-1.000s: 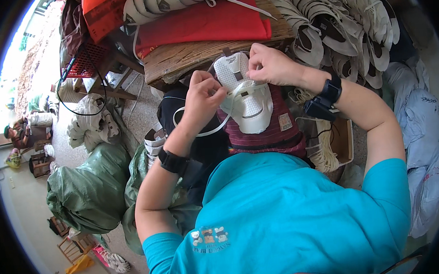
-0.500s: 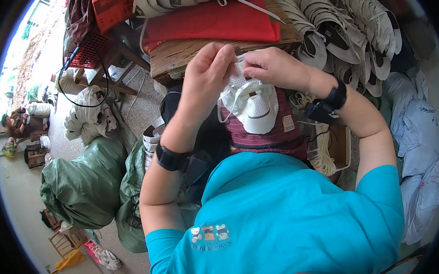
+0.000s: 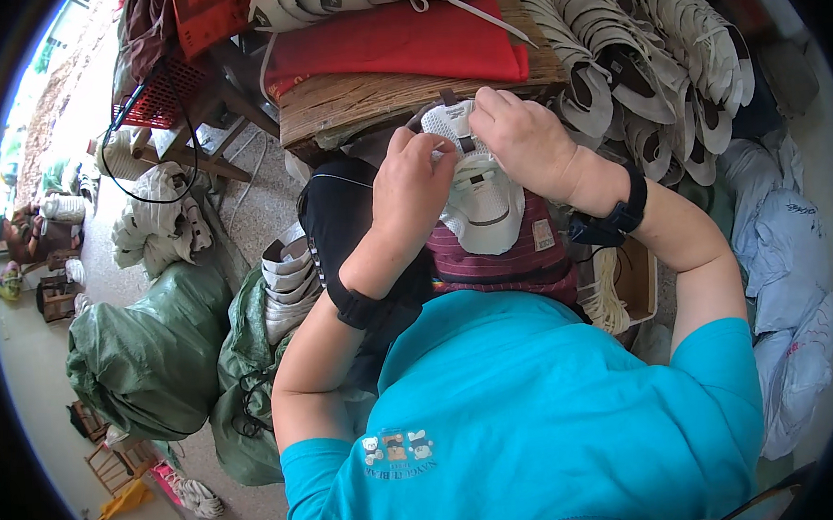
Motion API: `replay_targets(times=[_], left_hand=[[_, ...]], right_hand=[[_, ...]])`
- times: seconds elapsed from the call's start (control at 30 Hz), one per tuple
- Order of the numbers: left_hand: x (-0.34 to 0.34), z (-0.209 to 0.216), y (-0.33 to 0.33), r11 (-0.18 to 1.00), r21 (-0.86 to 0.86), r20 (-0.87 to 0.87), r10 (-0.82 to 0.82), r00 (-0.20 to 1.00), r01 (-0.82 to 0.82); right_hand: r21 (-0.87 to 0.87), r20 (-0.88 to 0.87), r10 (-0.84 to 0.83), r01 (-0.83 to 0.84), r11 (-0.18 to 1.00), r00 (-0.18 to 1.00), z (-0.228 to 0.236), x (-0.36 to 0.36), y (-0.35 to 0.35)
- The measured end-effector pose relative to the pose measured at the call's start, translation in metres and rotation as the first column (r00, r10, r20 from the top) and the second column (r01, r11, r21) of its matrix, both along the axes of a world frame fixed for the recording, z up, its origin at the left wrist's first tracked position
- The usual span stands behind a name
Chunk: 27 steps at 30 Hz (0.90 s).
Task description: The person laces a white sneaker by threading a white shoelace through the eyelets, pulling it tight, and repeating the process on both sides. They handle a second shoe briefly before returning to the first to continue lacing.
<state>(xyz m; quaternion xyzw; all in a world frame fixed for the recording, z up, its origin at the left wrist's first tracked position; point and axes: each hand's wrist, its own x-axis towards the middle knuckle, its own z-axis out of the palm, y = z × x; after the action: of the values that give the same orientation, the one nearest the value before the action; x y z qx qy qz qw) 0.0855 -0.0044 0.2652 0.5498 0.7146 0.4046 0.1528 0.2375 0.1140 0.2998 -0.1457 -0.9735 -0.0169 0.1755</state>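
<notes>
A white mesh shoe upper (image 3: 485,222) lies on the maroon striped cloth (image 3: 539,259) over my lap, its toe toward me. My left hand (image 3: 409,188) is closed in a pinch at the upper's left side, on what looks like a white shoelace (image 3: 441,145); a thin strand stretches left from it. My right hand (image 3: 528,148) is curled over the upper's right side, thumb and fingers pinched at its edge near the eyelets. The far end of the upper, with a dark tab, shows between my hands. My right fingers partly hide what they grip.
A wooden bench (image 3: 363,109) with red cloth (image 3: 398,47) and stacked uppers stands ahead. More nested uppers (image 3: 626,56) hang at the right. A box of cream laces (image 3: 608,293) sits right of my lap. Green sacks (image 3: 151,351) stand left, pale sacks (image 3: 789,272) right.
My left hand has moved down and toward me, away from the upper's far end. My right hand has shifted slightly right, uncovering more of the upper's far part. The loose lace loops left of the upper are gone.
</notes>
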Motion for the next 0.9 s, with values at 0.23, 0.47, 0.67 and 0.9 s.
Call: replay_targets(times=[0.23, 0.47, 0.67, 0.9], left_hand=[[0.001, -0.003, 0.001, 1.000, -0.025, -0.025, 0.016, 1.000, -0.017], [0.001, 0.000, 0.002, 0.999, -0.036, -0.024, 0.007, 1.000, -0.008], [0.001, -0.002, 0.001, 1.000, -0.025, -0.022, 0.007, 1.000, -0.008], [-0.001, 0.006, 0.004, 0.992, -0.123, -0.040, -0.020, 0.999, 0.015]], right_hand=[[-0.191, 0.039, 0.034, -0.026, 0.981, 0.999, -0.003, 0.002, 0.005], [-0.063, 0.080, 0.011, -0.006, 0.998, 0.997, -0.010, 0.002, 0.001], [-0.378, -0.008, 0.030, -0.031, 0.925, 1.000, -0.009, 0.004, 0.005], [-0.589, -0.060, -0.165, 0.098, 0.802, 0.984, -0.018, 0.003, 0.005]])
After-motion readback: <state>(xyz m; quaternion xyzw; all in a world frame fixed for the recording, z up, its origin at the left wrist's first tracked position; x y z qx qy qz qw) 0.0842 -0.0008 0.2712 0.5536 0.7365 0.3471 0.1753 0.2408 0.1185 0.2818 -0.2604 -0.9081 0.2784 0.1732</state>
